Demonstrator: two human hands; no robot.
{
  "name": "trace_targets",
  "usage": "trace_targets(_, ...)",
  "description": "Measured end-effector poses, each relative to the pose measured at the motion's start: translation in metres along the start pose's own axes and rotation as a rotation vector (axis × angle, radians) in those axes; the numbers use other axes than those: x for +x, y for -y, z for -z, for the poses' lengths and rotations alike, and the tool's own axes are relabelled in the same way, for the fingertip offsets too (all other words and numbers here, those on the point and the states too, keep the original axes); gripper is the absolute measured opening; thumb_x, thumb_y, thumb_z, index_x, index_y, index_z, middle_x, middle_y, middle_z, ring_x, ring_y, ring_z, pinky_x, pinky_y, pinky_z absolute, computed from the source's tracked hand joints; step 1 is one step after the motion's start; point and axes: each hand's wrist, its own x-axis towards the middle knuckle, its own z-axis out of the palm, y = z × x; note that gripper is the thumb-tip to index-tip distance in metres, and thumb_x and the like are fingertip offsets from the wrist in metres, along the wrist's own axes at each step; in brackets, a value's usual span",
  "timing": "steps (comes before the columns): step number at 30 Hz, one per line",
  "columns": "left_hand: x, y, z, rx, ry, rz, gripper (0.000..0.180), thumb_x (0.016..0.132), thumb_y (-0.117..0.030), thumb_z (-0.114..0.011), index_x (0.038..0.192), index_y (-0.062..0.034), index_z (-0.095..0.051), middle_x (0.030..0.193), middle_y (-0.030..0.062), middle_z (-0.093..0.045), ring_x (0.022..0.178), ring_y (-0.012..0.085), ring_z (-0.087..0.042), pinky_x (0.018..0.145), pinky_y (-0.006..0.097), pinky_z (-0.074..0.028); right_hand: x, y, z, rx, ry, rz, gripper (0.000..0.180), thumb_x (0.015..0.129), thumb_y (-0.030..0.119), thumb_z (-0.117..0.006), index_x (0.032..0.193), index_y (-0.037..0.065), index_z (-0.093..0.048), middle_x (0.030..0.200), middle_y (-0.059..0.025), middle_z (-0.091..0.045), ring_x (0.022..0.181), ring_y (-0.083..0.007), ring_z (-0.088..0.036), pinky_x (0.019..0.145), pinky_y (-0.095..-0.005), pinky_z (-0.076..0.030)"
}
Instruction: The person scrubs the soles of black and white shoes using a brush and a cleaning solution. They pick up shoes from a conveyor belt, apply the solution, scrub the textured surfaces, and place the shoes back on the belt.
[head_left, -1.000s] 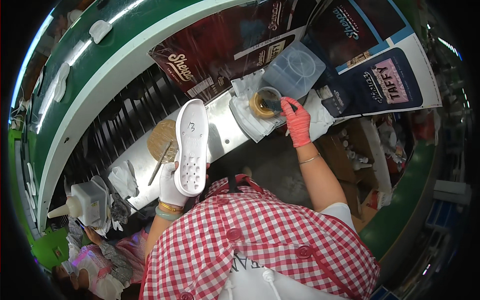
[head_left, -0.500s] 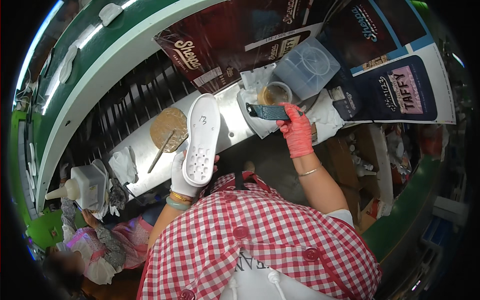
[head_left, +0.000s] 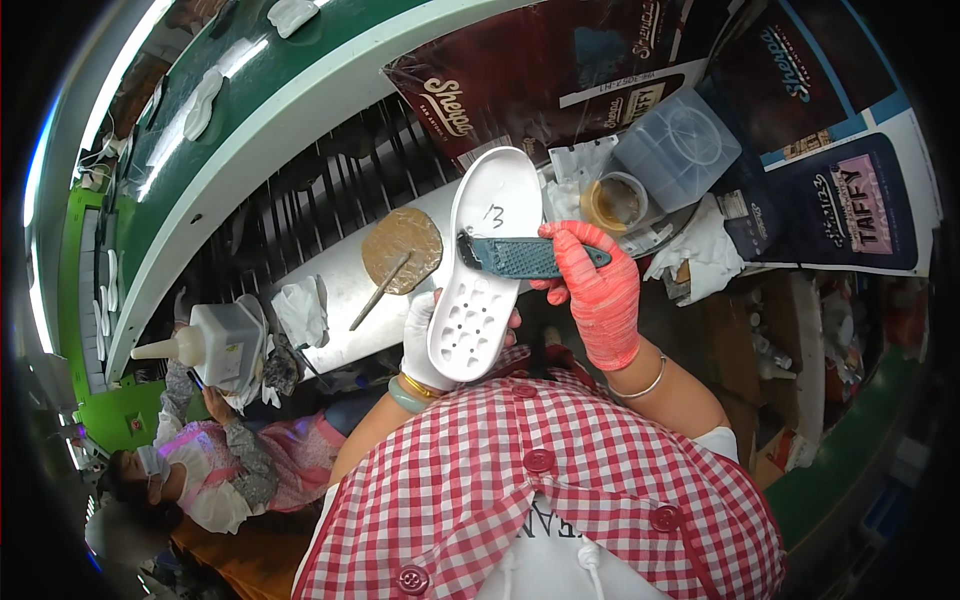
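My left hand (head_left: pixel 425 345), in a white glove, holds a white shoe sole (head_left: pixel 482 260) upright by its lower end, the pitted inner face toward me. My right hand (head_left: pixel 598 290), in a red glove, grips a dark teal brush (head_left: pixel 520 257) by its handle. The brush head lies across the middle of the sole. Just behind the brush stands a small open pot of amber glue (head_left: pixel 613 203) on crumpled white plastic.
A grey bench (head_left: pixel 335 285) runs behind the sole, carrying a brown round pad with a stick (head_left: pixel 400 250), a white rag (head_left: pixel 300 308) and a white squeeze bottle (head_left: pixel 205 345). A clear plastic box (head_left: pixel 678 148) sits at the right. Another person (head_left: pixel 215 475) sits at lower left.
My right hand left the glue pot and brought the brush down onto the sole. The left hand tilted and raised the sole nearer to me.
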Motion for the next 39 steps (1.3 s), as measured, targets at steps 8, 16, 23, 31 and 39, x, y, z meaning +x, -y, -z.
trace_targets(8,0.013,0.000,-0.020,-0.077,-0.121,-0.165,0.049,0.087,-0.032,-0.043,0.123,-0.0006,-0.049,0.115,0.0179,-0.059,0.104,0.0313,-0.058,0.092,0.045,-0.046,-0.029,-0.002,-0.011,-0.120,0.089,-0.004,0.017,0.089,0.009,-0.057,0.098,-0.004,-0.062,0.087,-0.0092,-0.066,0.070,-0.0105,-0.063,0.061,-0.0243,-0.055)
trace_targets(16,0.012,-0.001,-0.015,-0.063,-0.118,-0.134,0.043,0.089,-0.027,-0.039,0.120,0.0010,-0.051,0.113,0.0166,-0.060,0.102,0.0277,-0.060,0.091,0.040,-0.047,-0.041,0.010,-0.009,-0.188,0.285,-0.039,0.016,0.087,0.009,-0.059,0.099,-0.002,-0.063,0.082,-0.0056,-0.065,0.066,-0.0077,-0.060,0.057,-0.0205,-0.050)
trace_targets(23,-0.001,-0.005,0.003,0.002,-0.115,0.104,0.044,0.090,-0.027,-0.037,0.120,0.0021,-0.050,0.109,0.0191,-0.061,0.096,0.0298,-0.062,0.083,0.043,-0.051,-0.024,0.044,-0.009,-0.329,0.502,-0.387,0.023,0.088,0.021,-0.060,0.101,0.002,-0.065,0.071,-0.0031,-0.062,0.055,-0.0056,-0.056,0.048,-0.0179,-0.043)
trace_targets(31,-0.005,-0.015,-0.006,0.067,-0.063,0.407,0.048,0.084,-0.021,-0.040,0.118,0.0128,-0.045,0.107,0.0298,-0.056,0.094,0.0396,-0.061,0.085,0.047,-0.051,-0.006,0.064,-0.025,-0.524,0.723,-0.525,0.026,0.086,0.025,-0.062,0.100,0.003,-0.065,0.072,-0.0045,-0.063,0.048,-0.0055,-0.055,0.042,-0.0170,-0.040)
trace_targets(39,-0.013,-0.031,-0.016,0.002,-0.025,0.480,0.048,0.083,-0.017,-0.045,0.125,0.0069,-0.044,0.113,0.0228,-0.058,0.099,0.0299,-0.061,0.087,0.037,-0.050,-0.013,0.083,-0.026,-0.631,0.726,-0.529,0.023,0.084,0.021,-0.063,0.098,0.002,-0.066,0.074,-0.0056,-0.064,0.049,-0.0068,-0.055,0.044,-0.0192,-0.043)
